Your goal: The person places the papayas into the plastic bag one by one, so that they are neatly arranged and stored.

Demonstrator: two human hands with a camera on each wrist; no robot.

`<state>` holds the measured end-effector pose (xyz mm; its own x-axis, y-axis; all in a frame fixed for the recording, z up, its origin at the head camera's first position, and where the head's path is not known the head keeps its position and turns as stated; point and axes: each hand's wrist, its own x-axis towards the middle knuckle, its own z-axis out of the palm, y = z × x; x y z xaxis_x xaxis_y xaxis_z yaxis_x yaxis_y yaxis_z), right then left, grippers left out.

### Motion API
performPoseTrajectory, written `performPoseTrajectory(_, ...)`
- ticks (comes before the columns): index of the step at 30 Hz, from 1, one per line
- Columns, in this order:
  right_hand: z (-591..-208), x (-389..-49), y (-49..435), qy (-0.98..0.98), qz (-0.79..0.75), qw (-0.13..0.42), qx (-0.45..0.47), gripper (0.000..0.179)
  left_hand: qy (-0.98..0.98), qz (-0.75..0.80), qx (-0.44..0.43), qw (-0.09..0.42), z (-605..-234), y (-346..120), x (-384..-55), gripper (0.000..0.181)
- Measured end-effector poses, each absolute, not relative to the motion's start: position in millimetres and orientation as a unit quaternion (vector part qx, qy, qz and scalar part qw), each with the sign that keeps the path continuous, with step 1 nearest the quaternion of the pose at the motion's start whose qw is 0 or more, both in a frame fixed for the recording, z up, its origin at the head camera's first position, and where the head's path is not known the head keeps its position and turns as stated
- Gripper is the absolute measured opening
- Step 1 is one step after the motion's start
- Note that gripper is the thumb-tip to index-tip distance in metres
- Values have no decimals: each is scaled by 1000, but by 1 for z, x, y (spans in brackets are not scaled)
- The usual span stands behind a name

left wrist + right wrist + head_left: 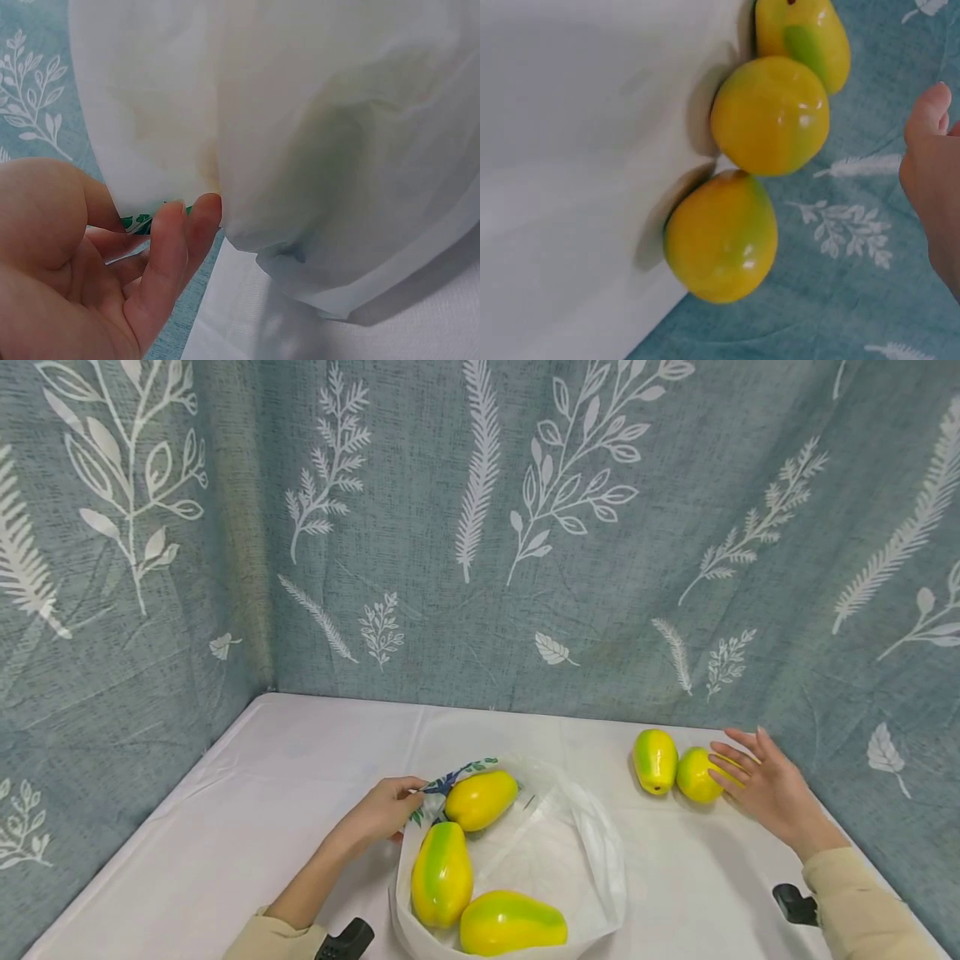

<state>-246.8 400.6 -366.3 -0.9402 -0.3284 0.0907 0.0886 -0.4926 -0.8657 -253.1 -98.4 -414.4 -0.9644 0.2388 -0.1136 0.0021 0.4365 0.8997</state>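
My left hand [390,810] pinches the rim of a white plastic bag [600,843] with a blue and green leaf print. The left wrist view shows the thumb and fingers on the bag's edge [135,223]. Inside the opened bag lie a papaya [482,799] at the back, a second papaya [442,875] at the left and a third papaya [513,923] in front. Over at the right, my right hand [772,789] hovers with fingers spread, holding nothing. Beside it are a papaya [656,762] and another papaya [699,775]; a further papaya [721,238], mostly hidden by the hand from above, shows in the right wrist view.
A white cloth [300,752] covers the table. Blue-green curtains [420,527] with white leaf patterns stand along its back and both sides. The papayas at the right lie close to the back edge and the right curtain.
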Motion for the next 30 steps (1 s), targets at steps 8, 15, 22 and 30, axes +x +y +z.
performPoseTrajectory(8, -367, -242, 422, 417, -900, 96, -86, 37, 838, 529, 75, 112, -415, -98, -254, 29)
performPoseTrajectory(15, -375, -239, 440, 426, -903, 42, -44, 32, 840, 525, 69, 114, -417, -98, -254, 29)
performPoseTrajectory(22, -386, -234, 456, 418, -908, -28, 26, 26, 843, 522, 72, 113, -418, -97, -255, 29)
performPoseTrajectory(30, -390, -228, 469, 412, -901, -77, 112, 23, 842, 524, 64, 115, -415, -96, -254, 28)
